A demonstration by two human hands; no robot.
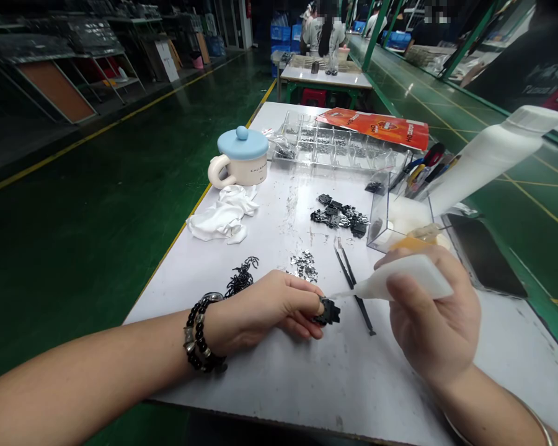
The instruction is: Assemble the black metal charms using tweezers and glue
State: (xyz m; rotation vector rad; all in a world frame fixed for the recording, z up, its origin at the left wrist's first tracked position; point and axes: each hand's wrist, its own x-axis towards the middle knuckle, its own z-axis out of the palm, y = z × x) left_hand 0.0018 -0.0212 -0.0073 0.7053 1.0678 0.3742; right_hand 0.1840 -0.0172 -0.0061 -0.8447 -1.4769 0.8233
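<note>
A small black part [328, 311] is pinched between the fingers of my left hand [279, 305], low over the white table. My right hand [434, 313] is wrapped round a white squeeze bottle [411, 277], whose thin nozzle points left and reaches the top of the black part. Whether the tip touches it, I cannot tell. Black tweezers [356, 288] lie between the hands. Small silvery pieces [304, 266] are scattered behind my left hand, and a pile of black curved pieces [242, 277] lies beyond my left wrist. Farther back is a heap of black parts [341, 215].
A white cloth [225, 215] and a mug with a blue lid [242, 158] stand at the left edge. A clear compartment tray [335, 145] lies at the back. On the right are a clear box [379, 217], a large white bottle [493, 158] and a dark flat device [486, 254].
</note>
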